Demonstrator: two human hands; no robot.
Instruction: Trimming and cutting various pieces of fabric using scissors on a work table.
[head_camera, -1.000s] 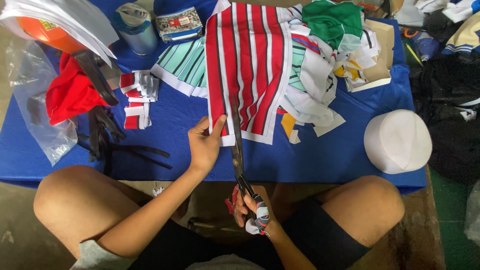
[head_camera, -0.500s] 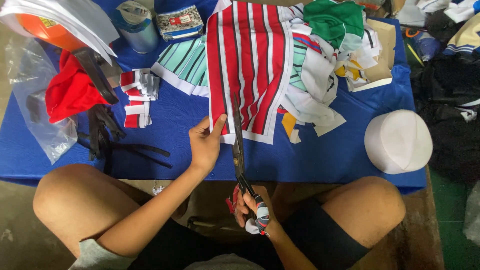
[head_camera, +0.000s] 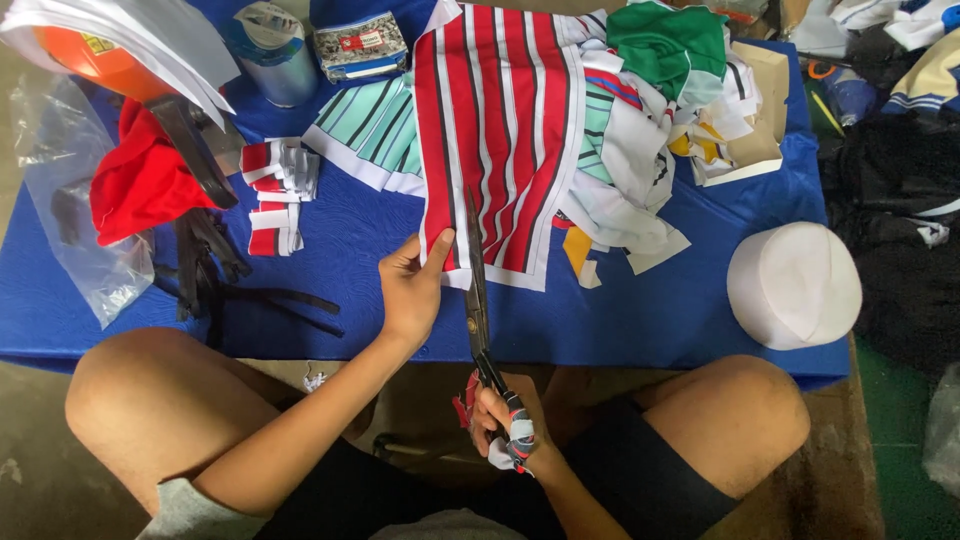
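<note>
My scissors run almost straight away from me, their long axis nearly upright in the view, tips pointing up into the red-and-white striped fabric and handles down near my lap. My right hand is closed around the wrapped handles below the edge of the blue surface; the blades look nearly shut, lying along a red stripe. My left hand rests just left of the blades, fingers curled and the thumb pinching the near hem of the striped fabric against the surface.

The fabric's stripes run the same way as the blades, away from me, and its near hem lies a little short of the surface's front edge. To its left a teal striped piece slips under it; to its right a heap of fabric scraps crowds close. Left of my left hand the surface is bare blue cloth as far as the small stack of red-and-white strips and the black strips. A white cap form sits well apart at the right, near the front edge.
</note>
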